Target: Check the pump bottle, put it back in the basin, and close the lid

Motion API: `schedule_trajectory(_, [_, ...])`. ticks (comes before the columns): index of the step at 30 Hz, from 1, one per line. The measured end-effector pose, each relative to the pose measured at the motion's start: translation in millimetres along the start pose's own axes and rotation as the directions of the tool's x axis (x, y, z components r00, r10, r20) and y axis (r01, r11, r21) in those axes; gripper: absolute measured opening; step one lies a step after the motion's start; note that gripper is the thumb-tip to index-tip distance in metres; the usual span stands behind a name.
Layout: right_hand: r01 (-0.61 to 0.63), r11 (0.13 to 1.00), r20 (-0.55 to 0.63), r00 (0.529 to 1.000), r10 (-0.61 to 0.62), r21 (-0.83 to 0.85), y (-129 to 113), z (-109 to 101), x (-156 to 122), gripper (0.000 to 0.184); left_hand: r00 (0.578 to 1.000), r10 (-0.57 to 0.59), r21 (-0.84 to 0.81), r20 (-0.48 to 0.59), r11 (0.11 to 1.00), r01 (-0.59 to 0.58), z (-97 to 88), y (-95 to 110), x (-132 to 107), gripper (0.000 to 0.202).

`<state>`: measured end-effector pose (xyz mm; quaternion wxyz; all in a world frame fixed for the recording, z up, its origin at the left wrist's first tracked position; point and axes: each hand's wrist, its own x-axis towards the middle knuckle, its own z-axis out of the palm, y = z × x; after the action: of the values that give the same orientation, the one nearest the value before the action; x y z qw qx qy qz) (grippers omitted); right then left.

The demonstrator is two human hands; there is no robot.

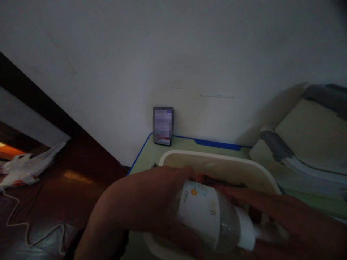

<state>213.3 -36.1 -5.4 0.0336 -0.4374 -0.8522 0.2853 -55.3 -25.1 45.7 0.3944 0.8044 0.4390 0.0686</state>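
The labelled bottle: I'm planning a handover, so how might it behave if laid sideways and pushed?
The bottle would likely roll, as its body looks rounded. The narrower white collar might make it veer. Its shiny clear shoulder suggests a slippery surface.

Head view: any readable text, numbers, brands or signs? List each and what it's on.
"250", on the white label of the bottle; the small letters after it are too blurred to be sure of.
Gold characters, same label: too blurred to read.
Fine print by the orange dot, same label: too small to read.
Phone screen: pixelated, nothing readable.
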Motion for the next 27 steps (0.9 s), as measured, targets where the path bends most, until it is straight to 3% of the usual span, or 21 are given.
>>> schedule_trajectory(4, [-0.063, 0.998, -0.038, 0.997, 0.063, -0.009, -4.6, -9.8, 2.8, 0.059, 0.998, 0.024, 0.029, -0.065, 0.999, -0.023, 1.5, -6.7, 5.1, 0.070])
schedule_trajectory(9, [-0.039, 0.999, -0.159, 0.987, 0.033, -0.030, -1.6, -17.3, 14.0, 0.056, 0.970, 0.154, 0.046, -0.185, 0.988, -0.148, 7.7, -22.3, 19.0, 0.073])
schedule_trajectory(14, [0.005, 0.998, -0.213, 0.977, -0.018, -0.059, -0.1, -17.9, 18.2, 0.055, 0.962, 0.211, 0.052, -0.174, 0.977, -0.205, 11.7, -31.4, 24.9, 0.077])
schedule_trajectory(19, [-0.002, 0.996, -0.226, 0.974, -0.019, -0.094, -2.5, -19.3, 12.1, 0.052, 0.965, 0.198, 0.079, -0.174, 0.979, -0.187, 13.3, -34.7, 25.1, 0.079])
schedule_trajectory(22, [-0.030, 0.996, -0.186, 0.982, 0.013, -0.089, -4.7, -20.1, 6.4, 0.053, 0.964, 0.193, 0.091, -0.180, 0.980, -0.179, 9.9, -34.2, 20.0, 0.074])
schedule_trajectory(27, [-0.031, 0.999, -0.068, 0.997, 0.032, 0.018, -15.2, -18.5, -2.2, 0.057, 0.980, 0.171, 0.025, -0.101, 0.985, -0.169, 0.9, -21.7, 4.3, 0.068])
